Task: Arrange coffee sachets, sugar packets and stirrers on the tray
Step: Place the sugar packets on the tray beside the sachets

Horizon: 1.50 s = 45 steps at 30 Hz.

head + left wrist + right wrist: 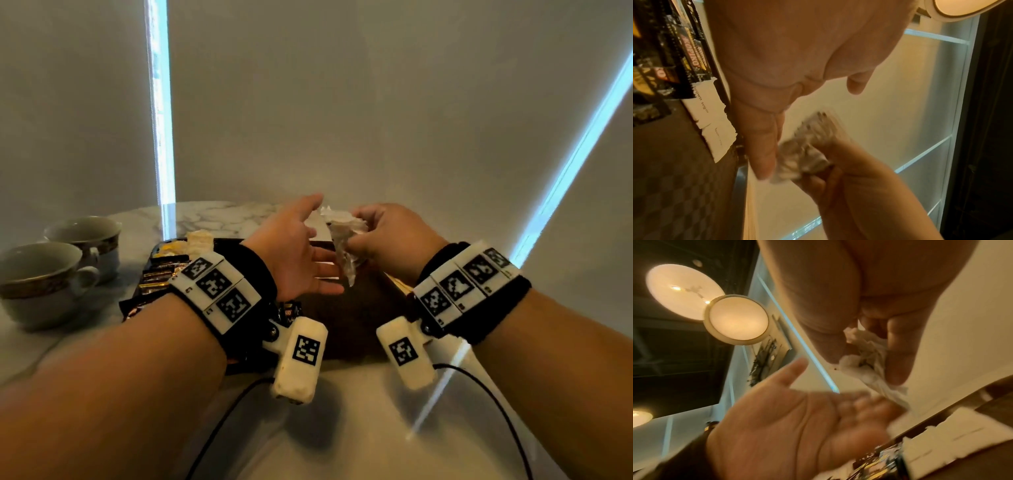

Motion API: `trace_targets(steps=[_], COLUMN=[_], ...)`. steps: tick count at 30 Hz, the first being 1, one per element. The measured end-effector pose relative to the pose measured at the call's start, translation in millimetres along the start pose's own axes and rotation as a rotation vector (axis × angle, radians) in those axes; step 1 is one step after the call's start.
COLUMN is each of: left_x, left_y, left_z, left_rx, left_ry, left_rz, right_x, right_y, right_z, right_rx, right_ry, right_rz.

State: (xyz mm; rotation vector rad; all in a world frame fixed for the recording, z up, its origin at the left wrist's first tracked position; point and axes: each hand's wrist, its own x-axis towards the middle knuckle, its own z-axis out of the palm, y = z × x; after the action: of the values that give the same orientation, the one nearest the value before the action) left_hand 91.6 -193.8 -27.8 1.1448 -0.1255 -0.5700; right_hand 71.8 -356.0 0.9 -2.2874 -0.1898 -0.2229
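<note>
Above the dark tray [346,318] my right hand [359,236] pinches a crumpled clear-white wrapper [344,240], seen too in the right wrist view as the wrapper [865,360] between thumb and fingers. My left hand [308,253] is open with fingers spread right beside it; whether it touches is unclear. Black-and-gold coffee sachets [161,274] lie in a row on the tray's left part, with white sugar packets [198,241] at its far left corner. The left wrist view shows the sachets [692,53] and brown sugar packets [705,104]. No stirrers are visible.
Two white cups with gold rims [44,274] [89,236] stand on the marble table [212,216] left of the tray. Black cables [219,421] run from the wrist cameras over the near table. A plain wall stands behind.
</note>
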Motion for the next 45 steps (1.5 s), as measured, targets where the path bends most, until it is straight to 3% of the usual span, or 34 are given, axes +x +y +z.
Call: trace_targets(steps=[6,12,19,22,25,27,31,33,41,45], left_x=[4.8,9.3,15.6,15.6,17.4,16.8,13.8,12.4,9.6,8.6], left_y=[7.6,13.5,8.2,5.0,1.9,0.7,2.5,3.4,2.8,-0.5], left_z=[-15.0,-28.8,-33.2,-31.1,-29.1,-28.0,-29.1,-28.4,-29.4,-25.8], left_rx=[0.058,0.032,0.052,0.061,0.106,0.126,0.196,0.212,0.163,0.152], left_ry=[0.146,0.094,0.065,0.066,0.062,0.043,-0.011,-0.029,-0.069,-0.102], left_rz=[0.145,0.172,0.164,0.129,0.088,0.059,0.002,-0.008,-0.005,0.028], right_x=[14.6,26.6,21.2,21.5,23.7,25.4,25.5,24.7,19.0,14.3], right_y=[-13.6,-7.1,13.1,19.7,30.0,35.8,38.6,37.6,32.1,28.1], right_z=[44.3,65.7,56.2,48.1,47.7,48.1,48.0,46.6,40.5,39.2], right_rx=[0.153,0.303,0.390,0.338,0.283,0.290,0.474,0.448,0.393,0.256], right_ry=[0.046,0.016,-0.172,-0.109,0.045,0.069,-0.103,-0.149,-0.125,-0.159], right_rz=[-0.142,-0.204,-0.340,-0.386,-0.382,-0.365,-0.358,-0.388,-0.374,-0.368])
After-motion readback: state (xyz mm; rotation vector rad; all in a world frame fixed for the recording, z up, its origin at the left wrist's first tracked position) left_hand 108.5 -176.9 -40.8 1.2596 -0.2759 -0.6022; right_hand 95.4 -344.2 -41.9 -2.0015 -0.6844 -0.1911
